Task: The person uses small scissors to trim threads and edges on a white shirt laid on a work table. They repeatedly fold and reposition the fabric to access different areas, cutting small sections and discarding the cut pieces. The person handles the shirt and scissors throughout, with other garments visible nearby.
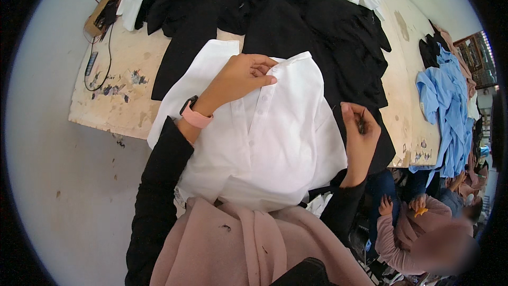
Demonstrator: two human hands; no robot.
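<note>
White button-up shirt point(286, 148) over the table's near edge

Left hand point(241, 77) pinches the far end of the placket point(262, 103); right hand point(363, 130), to the right, curls around 1 small dark object point(361, 125). The shirt seems light, soft; grip the firmer placket.

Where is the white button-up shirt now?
The white button-up shirt is central in the head view, in front of the black garments, with the left hand at its placket and the right hand just right of it.
</note>
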